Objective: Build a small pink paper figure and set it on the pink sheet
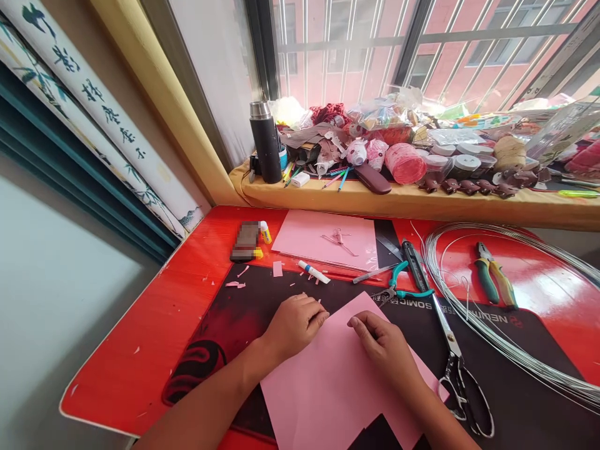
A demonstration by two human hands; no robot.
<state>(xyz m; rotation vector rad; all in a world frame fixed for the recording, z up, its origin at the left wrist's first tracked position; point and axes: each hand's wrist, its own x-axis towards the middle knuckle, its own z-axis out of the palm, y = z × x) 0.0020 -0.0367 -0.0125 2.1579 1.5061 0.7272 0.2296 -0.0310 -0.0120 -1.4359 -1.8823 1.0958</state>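
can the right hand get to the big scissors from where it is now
Probably yes. The right hand rests on the pink paper, and the large scissors lie just to its right on the black mat, with nothing between them.

A red table [140, 350] carries a black mat [515, 387] under both hands, pink paper [328, 381] beneath them, coiled wire [506, 344] and pliers [494, 282] right of them, more pink sheets [323, 237] beyond.

scissors [457, 369] and wire coil [510, 300] crowd right, left open
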